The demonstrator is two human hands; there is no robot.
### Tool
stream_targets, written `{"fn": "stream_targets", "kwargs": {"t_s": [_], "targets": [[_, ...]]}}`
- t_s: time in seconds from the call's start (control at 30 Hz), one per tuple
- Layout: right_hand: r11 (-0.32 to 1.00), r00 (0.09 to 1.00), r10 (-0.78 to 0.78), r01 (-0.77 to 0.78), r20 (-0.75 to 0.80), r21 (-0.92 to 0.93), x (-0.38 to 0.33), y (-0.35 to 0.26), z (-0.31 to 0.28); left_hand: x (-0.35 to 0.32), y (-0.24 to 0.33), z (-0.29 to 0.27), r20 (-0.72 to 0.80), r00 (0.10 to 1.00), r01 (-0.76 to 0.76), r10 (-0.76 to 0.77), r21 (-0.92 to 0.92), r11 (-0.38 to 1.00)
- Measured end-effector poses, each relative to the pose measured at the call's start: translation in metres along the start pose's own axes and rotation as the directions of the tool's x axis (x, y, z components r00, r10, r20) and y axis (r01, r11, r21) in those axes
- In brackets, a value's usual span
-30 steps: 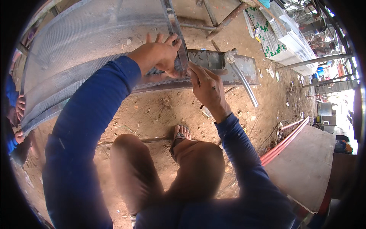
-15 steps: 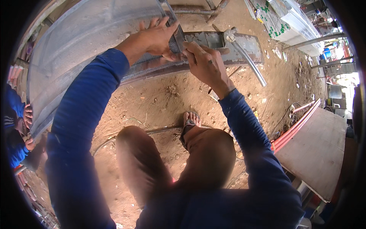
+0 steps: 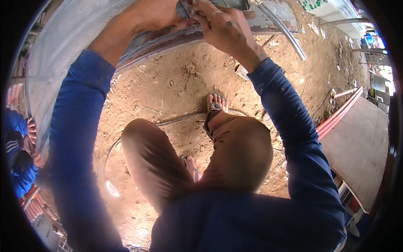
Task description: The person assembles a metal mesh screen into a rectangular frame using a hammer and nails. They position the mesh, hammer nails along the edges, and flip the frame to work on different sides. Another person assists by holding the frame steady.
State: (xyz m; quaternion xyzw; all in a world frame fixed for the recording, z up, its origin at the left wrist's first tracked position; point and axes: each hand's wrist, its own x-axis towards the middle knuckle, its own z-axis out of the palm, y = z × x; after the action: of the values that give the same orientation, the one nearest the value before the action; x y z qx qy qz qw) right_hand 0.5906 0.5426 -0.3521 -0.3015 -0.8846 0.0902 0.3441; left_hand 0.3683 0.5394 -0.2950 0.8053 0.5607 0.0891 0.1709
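At the top edge, my right hand (image 3: 226,31) is closed round a tool whose brown handle (image 3: 250,14) sticks out past the little-finger side. The working end is hidden between my hands. My left hand (image 3: 163,14) lies on the wire mesh (image 3: 71,54) just left of it. Its fingers are mostly cut off by the picture's edge, so their pose does not show. The mesh stretches over a worn, grey-brown plank (image 3: 155,49). A patch of dark netting (image 3: 182,9) shows between the two hands.
A metal bar (image 3: 285,31) juts out right of my right hand. At the left edge another person's hand (image 3: 31,130) touches the mesh. Pink pipes (image 3: 340,113) lie along a pale board (image 3: 361,147) at the right. A dark cable (image 3: 180,119) crosses the dirt floor.
The view has tilted lower, so both hands and the mesh sit higher in the picture. The left hand's spread fingers have passed mostly out of view. The right hand keeps its grip.
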Motion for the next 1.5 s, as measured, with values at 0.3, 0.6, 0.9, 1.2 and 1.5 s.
{"fn": "stream_targets", "kwargs": {"t_s": [0.3,0.6,0.9,1.2,1.5], "targets": [[0.999,1.000,-0.025,0.024,0.006,0.027,-0.008,0.007,-0.001,-0.010,0.005,0.071,-0.387,0.911,-0.162,-0.142,-0.654,0.739],[0.980,0.988,-0.141,0.149,-0.067,0.132,-0.008,0.018,0.005,-0.017,0.009,0.074,-0.420,0.905,-0.276,0.062,-0.469,0.839],[0.998,0.998,-0.024,0.027,-0.056,0.057,-0.009,0.018,-0.007,-0.011,0.020,0.082,-0.422,0.906,-0.217,-0.045,-0.552,0.805],[0.964,0.979,0.203,-0.198,-0.010,0.180,-0.017,0.025,-0.009,-0.009,0.001,0.093,-0.396,0.913,-0.167,-0.094,-0.575,0.801],[0.937,0.924,0.302,-0.242,-0.233,0.254,-0.064,0.026,-0.002,-0.008,-0.006,0.102,-0.455,0.890,-0.117,-0.022,-0.274,0.955]]}}
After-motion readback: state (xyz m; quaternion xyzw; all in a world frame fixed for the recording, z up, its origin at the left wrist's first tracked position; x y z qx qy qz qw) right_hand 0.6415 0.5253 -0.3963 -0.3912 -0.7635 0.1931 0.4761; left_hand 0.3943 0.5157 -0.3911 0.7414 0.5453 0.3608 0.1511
